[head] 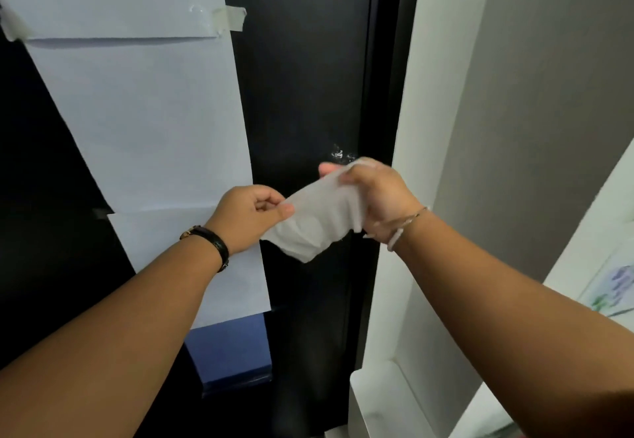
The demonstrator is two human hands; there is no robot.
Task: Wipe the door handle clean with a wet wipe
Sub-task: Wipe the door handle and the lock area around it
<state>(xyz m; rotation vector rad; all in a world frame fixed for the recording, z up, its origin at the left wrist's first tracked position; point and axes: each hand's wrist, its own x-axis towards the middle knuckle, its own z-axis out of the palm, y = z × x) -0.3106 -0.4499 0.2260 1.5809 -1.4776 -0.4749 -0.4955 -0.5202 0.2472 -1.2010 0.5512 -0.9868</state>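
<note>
The wet wipe (317,221) looks like soft, crinkled white cloth. The door (302,77) is dark and matt. Smooth white paper sheets (144,111) are taped on.

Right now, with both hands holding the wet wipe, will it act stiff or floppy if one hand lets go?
Probably floppy: the wet wipe sags and wrinkles between the left hand and right hand. It looks thin, so likely light. Released, it would probably hang limp.

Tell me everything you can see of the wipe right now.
The wipe is a white, soft, creased sheet, partly unfolded and stretched between both hands in front of the black door. The left hand pinches its lower left edge; the right hand grips its upper right end. The bottom corner hangs loose. Whether it is wet cannot be told.
</note>
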